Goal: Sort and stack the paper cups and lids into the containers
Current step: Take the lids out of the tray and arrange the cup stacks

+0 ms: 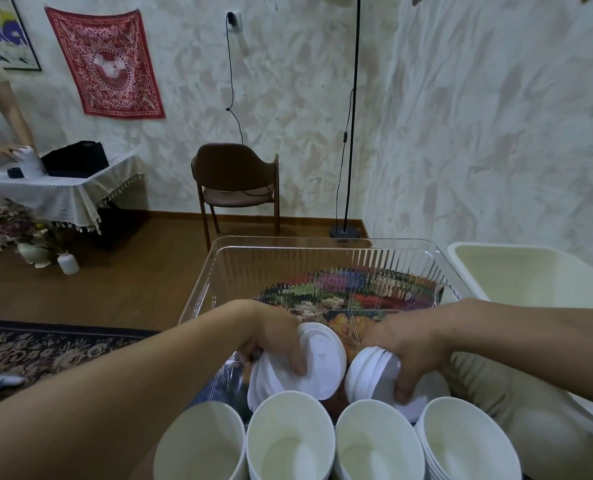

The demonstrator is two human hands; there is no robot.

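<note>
Four paper cups (289, 441) stood in a row closest to me, mouths up, the rightmost (468, 441) a nested stack by its layered rims. Just beyond them my left hand (277, 344) gripped a stack of white lids (317, 362), thumb curled over the top lid's face, the stack tipped on edge so its axis leaned toward the right. My right hand (411, 351) held a second stack of lids (371, 372), fingers wrapped over its rims, its axis leaning back toward the left, so the two stacks faced each other, near but apart. Both sat low inside the clear plastic container (218, 268), at its near end, with the far end open ahead of both hands; I judged either hand equally placed to set its stack down there. A cream tub (468, 268) stood to the right, nearer my right hand. I could read no brand, label or writing on cups, lids or containers.
</note>
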